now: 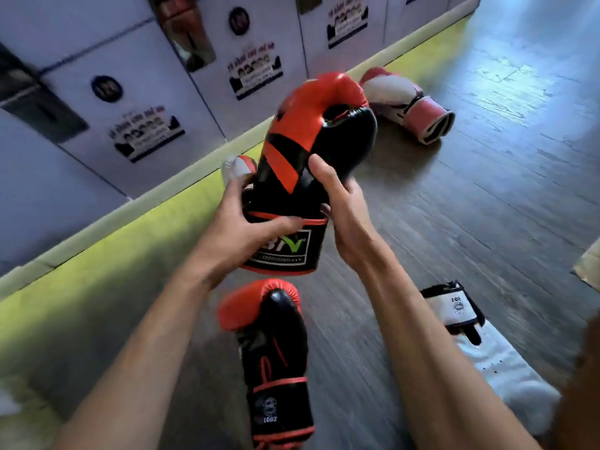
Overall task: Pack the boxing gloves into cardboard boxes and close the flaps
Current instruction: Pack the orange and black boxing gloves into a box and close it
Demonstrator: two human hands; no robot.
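**While its mate lies on the floor, the held glove (311, 131) stands upright in both hands**

Where the forearms spread, the floor glove (272, 345) lies between them on the dark wood-grain floor (454, 206). Its long axis runs near to far, cuff nearest, rounded padding pointing away. To its right sits a white glove (454, 306) with a black-edged cuff.

Beyond, the held glove rises cuff-down, its padded end up and tipped away, so its length runs straight out from the hands. The left hand (240, 228) wraps the cuff from the left, thumb laid across the red-trimmed strap. The right hand (344, 216) clasps the opposite side, thumb up along the black palm. Both are clamped on it, about equally near.

The skin looks like glossy, smooth synthetic leather over thick, yielding foam, and the cuff carries a printed label.

Farther right a pink and white pair (412, 99) lies on its side. Printed boxes (136, 92) line the far left, apparently closed. A cardboard edge (589, 264) shows at far right; whether it is an open box I cannot tell.
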